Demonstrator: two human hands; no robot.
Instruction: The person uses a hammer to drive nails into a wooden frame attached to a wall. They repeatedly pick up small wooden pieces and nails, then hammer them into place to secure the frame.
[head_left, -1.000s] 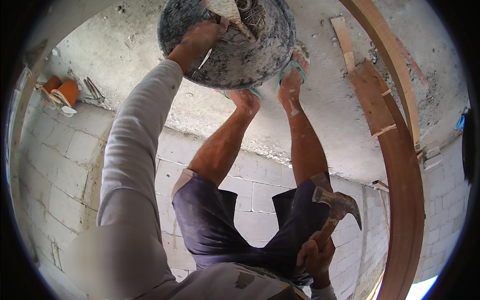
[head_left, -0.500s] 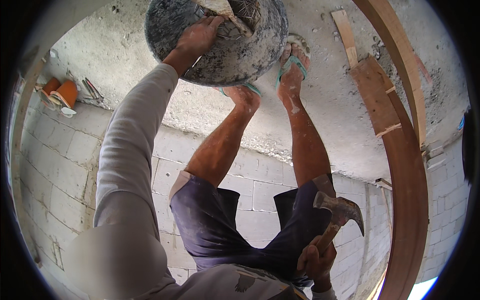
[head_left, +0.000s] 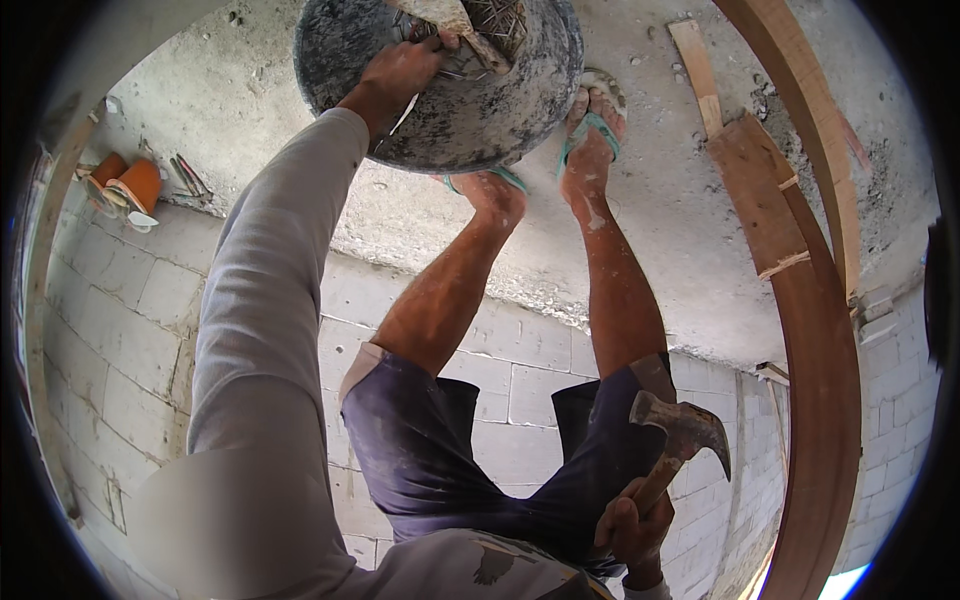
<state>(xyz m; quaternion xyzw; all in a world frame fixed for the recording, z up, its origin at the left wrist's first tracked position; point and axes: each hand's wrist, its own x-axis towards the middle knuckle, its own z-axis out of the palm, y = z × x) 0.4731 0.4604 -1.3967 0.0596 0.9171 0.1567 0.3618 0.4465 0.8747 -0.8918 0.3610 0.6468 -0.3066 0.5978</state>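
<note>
My left hand (head_left: 400, 72) reaches into a round black basin (head_left: 470, 135) smeared with grey mortar. Its fingers are bent in and touch the edge of a pile of loose nails (head_left: 495, 22); what they pinch is hidden. A thin pale strip shows beneath the palm. Across the nails lies a mortar-crusted tool with a wooden handle (head_left: 487, 52). At the lower right, my right hand (head_left: 637, 525) is closed around the wooden handle of a claw hammer (head_left: 682, 432). The hammer's worn metal head points up, over my right thigh, with the claw to the right.
A curved wooden frame (head_left: 815, 400) rises along the right side, beside short boards (head_left: 755, 190). Pale block wall (head_left: 520, 400) lies below the rough concrete ledge (head_left: 400, 215) under my sandalled feet. Orange cups (head_left: 138, 182) and some slim tools (head_left: 188, 175) sit at the far left.
My left hand has shifted slightly right and up within the basin, its fingers still at the nails. The right hand holds the hammer in nearly the same place. The whole view has moved slightly.
</note>
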